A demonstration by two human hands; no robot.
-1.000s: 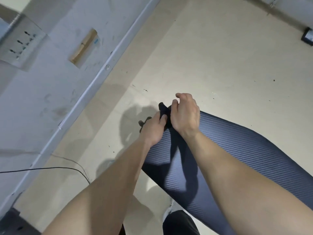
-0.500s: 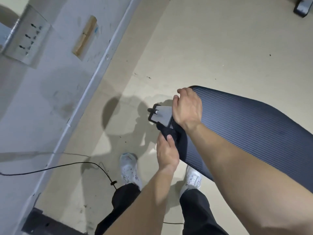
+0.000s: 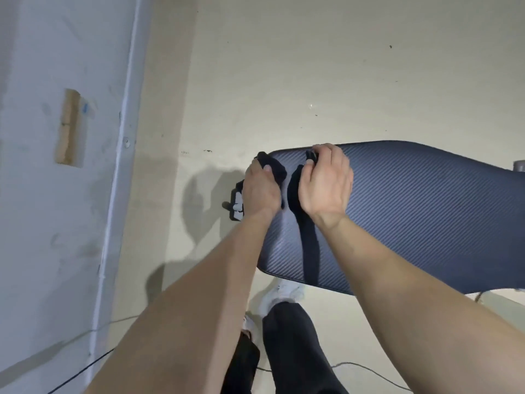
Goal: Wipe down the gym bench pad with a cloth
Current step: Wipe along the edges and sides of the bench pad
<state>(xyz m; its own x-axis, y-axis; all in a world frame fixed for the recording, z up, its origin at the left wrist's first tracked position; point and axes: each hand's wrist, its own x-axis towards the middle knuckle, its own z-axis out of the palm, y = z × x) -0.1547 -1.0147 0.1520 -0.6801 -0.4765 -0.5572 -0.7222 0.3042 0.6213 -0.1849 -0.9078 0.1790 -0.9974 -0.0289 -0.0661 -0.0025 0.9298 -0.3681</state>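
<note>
A dark blue ribbed bench pad (image 3: 412, 211) runs from the middle of the view to the right edge. A black cloth (image 3: 277, 169) lies over its left end. My left hand (image 3: 260, 189) grips the cloth at the pad's left edge, thumb on top. My right hand (image 3: 326, 183) holds another part of the cloth on the pad's top, with dark fabric showing under its fingertips. The dark stripe running down the pad below my right wrist may be cloth or shadow; I cannot tell which.
A black and grey bracket (image 3: 237, 204) sticks out under the pad's left end. A pale wall with a baseboard strip (image 3: 122, 172) stands to the left. Cables (image 3: 85, 368) cross the beige floor near my white shoes (image 3: 279, 297).
The view turned, so the pad now lies across it. My left hand rose from below the pad's end up onto its left edge. Both hands now sit side by side on the cloth.
</note>
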